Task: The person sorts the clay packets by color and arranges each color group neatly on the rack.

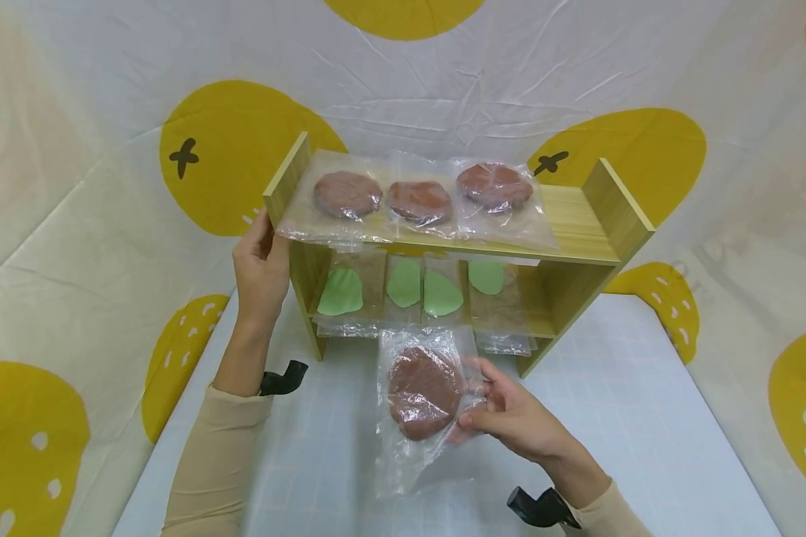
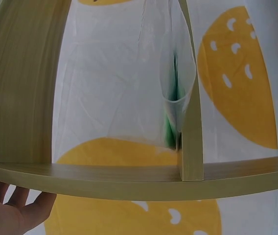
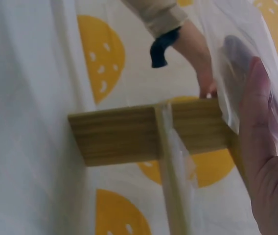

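Note:
My right hand (image 1: 520, 421) holds a clear plastic bag (image 1: 403, 466) by its right edge, between thumb and fingers. A flat, round reddish-brown patty (image 1: 425, 393) lies inside. The bag hangs in front of a two-tier wooden shelf (image 1: 578, 224). In the right wrist view, my thumb (image 3: 256, 112) lies against the plastic. My left hand (image 1: 262, 261) touches the shelf's left side panel near the top. In the left wrist view, its fingertips (image 2: 43, 203) rest on that panel's outer face; no digit shows on the inner face.
Three bagged reddish-brown patties (image 1: 419, 201) lie on the top board, with bare wood to their right. Several bags with green flat pieces (image 1: 403, 283) sit on the lower board, their ends past its front edge. A pale checked cloth (image 1: 322, 455) covers the table; a patterned curtain (image 1: 443, 97) hangs behind.

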### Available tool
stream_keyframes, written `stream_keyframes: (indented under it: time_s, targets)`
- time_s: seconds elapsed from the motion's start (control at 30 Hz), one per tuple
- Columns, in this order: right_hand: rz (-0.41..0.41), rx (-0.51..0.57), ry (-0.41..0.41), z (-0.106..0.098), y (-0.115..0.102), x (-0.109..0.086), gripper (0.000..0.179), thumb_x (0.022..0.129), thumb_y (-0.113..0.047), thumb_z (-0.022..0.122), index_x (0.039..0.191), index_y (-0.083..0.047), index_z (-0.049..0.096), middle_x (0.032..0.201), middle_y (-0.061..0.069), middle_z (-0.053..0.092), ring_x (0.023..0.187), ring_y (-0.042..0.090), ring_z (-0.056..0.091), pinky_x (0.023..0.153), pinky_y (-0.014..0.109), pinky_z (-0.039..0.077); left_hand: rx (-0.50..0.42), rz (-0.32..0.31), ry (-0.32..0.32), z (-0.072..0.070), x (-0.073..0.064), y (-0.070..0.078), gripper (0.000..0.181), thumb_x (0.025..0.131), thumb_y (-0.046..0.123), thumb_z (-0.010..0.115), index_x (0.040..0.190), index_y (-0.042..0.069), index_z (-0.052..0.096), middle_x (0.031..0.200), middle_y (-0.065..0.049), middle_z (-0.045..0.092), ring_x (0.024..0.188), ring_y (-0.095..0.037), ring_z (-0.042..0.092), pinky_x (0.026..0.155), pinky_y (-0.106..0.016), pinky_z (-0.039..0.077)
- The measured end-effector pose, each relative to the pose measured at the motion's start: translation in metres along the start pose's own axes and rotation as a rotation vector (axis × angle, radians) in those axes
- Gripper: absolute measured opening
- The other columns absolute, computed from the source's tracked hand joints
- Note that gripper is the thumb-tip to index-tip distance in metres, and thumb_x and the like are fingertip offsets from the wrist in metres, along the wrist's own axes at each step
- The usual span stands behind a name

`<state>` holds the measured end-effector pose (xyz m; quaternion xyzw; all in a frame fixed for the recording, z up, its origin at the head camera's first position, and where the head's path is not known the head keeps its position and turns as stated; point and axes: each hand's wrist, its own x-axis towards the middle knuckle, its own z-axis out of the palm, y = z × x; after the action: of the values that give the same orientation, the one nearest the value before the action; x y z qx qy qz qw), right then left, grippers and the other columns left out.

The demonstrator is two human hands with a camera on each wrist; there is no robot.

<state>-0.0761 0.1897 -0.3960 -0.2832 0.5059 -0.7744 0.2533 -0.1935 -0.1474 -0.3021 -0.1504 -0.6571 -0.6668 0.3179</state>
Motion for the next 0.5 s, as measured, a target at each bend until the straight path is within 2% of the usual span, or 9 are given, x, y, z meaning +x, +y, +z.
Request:
stream_keyframes:
  time_s: [0.27,0.5]
  targets:
    - [-0.099,-0.067,-0.010,-0.004,-0.033,-0.002,0.068,0.092,0.025,0.046,0.152,0.000,0.024,0.135,0.022,0.051,0.096,0.032,0.069,0.078,0.046,0.057,-0.001,-0.007,-0.007,-0.001,0.000,0.002,0.036,0.102,0.004,0.056,0.137,0.000,0.059,0.129,-0.016,0.064,0.109,-0.020,0.060,0.093,-0.029,0.048]
    - [-0.276,-0.106,-0.075,-0.012,-0.074,-0.004,0.068,0.090,0.030,0.040,0.151,0.009,0.018,0.136,0.021,0.045,0.102,0.030,0.064,0.081,0.043,0.057,0.021,-0.010,-0.011,-0.001,0.000,0.001,0.036,0.102,0.004,0.056,0.138,-0.001,0.058,0.131,-0.016,0.063,0.110,-0.019,0.060,0.094,-0.030,0.048]
